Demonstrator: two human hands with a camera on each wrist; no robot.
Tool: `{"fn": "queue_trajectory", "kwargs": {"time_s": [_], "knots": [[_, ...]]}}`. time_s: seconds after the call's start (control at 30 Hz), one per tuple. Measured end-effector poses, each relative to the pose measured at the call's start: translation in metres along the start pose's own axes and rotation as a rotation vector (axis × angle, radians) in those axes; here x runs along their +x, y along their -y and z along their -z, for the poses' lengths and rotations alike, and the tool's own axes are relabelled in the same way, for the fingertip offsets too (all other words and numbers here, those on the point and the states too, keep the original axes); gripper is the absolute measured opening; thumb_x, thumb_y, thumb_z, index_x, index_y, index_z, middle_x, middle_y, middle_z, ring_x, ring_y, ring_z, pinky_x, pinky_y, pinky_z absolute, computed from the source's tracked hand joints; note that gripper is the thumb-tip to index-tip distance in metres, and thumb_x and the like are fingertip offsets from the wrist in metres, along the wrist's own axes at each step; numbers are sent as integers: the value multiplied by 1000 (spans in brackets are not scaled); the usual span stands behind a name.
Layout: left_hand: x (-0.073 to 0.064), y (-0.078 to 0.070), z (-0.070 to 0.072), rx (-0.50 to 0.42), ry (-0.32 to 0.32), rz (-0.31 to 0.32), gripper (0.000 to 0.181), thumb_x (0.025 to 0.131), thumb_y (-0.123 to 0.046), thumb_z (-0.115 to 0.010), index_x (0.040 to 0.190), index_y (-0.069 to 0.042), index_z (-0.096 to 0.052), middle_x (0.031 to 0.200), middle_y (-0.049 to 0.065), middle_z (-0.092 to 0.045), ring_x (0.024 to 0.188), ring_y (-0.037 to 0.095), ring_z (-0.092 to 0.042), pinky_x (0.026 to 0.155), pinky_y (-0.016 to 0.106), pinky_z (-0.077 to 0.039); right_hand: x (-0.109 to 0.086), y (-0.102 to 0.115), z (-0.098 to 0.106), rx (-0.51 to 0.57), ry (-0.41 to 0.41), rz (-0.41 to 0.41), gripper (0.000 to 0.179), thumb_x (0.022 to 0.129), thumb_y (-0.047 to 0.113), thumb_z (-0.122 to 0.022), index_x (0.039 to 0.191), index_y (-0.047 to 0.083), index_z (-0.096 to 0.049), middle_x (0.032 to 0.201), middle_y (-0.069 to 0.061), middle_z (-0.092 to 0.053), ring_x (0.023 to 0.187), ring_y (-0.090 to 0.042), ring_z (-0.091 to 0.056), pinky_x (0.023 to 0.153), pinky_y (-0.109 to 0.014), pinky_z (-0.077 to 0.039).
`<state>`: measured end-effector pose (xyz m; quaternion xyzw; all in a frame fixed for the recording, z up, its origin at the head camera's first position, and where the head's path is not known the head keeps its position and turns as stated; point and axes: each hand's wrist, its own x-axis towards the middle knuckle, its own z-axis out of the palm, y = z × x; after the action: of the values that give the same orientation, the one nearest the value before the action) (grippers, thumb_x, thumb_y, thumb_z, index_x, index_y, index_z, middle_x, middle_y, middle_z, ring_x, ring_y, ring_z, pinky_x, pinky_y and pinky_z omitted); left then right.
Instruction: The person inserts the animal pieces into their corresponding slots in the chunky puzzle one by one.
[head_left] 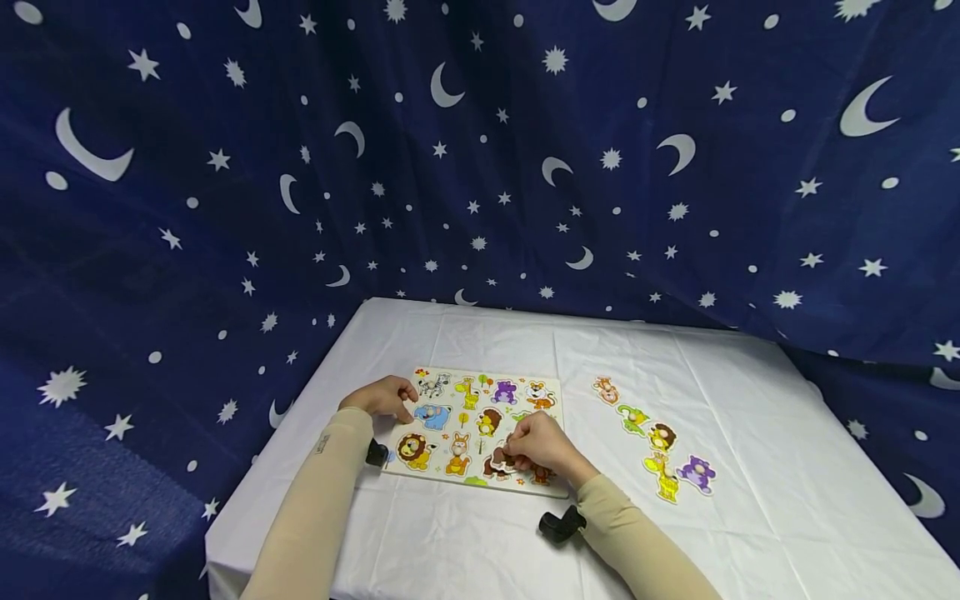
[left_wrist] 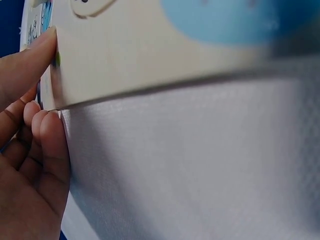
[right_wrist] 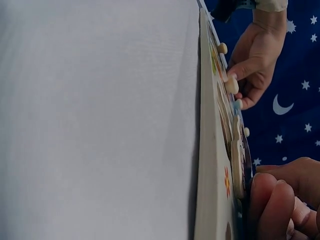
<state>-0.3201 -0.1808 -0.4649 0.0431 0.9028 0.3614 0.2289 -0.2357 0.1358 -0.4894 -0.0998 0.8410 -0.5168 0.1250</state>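
Right grip [head_left: 542, 442] pinching brown animal piece [head_left: 497, 464] at the fingertips, piece on lower right part of puzzle board [head_left: 437, 463], left grip [head_left: 381, 397] holding board's left edge, thumb on top.

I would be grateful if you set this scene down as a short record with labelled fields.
Surface: white tablecloth
Centre: puzzle board with animal pictures
Left hand: holds the puzzle board at its left edge
Right hand: pinches a brown animal piece at the puzzle board's near right part
Loose pieces: orange animal, green animal, hedgehog, giraffe, purple animal
Their place: on the tablecloth, right of the puzzle board
Backdrop: dark blue cloth with pale moons and stars
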Motion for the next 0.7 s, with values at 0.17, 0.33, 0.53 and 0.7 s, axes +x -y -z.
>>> {"fn": "queue_trajectory", "kwargs": {"time_s": [0.17, 0.33, 0.53, 0.7], "knots": [[1, 2, 0, 6, 2, -15, 33, 78, 3, -81, 104, -5, -63, 88, 2, -44, 84, 18, -43, 75, 30, -36, 0, 1, -3, 1, 3, 16, 13, 81, -3, -71, 69, -2, -66, 54, -1, -63, 42, -5, -57, 45, -26, -51], [0, 3, 0, -1, 7, -19, 33, 78, 3, -80, 104, -5, -63, 88, 3, -44, 84, 18, -43, 75, 31, -36, -1, 4, -6, 2, 8, 7, 12, 81, -2, -72, 70, -2, -67, 54, -1, -63, 42, -6, -57, 45, -26, -51], [2, 4, 0, -15, 7, -16, 33, 77, 4, -81, 104, -5, -63, 89, 3, -45, 84, 18, -44, 74, 31, -37, -3, 8, -10, 5, 26, -39, 8, 82, -1, -72, 74, -2, -70, 60, -3, -66, 45, -6, -58, 46, -24, -52], [3, 5, 0, -18, 6, -20, 34, 77, 4, -81, 104, -5, -63, 89, 3, -45, 84, 18, -44, 74, 31, -37, -4, 9, -11, -8, 23, -40, 11, 82, 0, -71, 71, 0, -69, 58, -3, -66, 44, -5, -57, 45, -23, -50]]}}
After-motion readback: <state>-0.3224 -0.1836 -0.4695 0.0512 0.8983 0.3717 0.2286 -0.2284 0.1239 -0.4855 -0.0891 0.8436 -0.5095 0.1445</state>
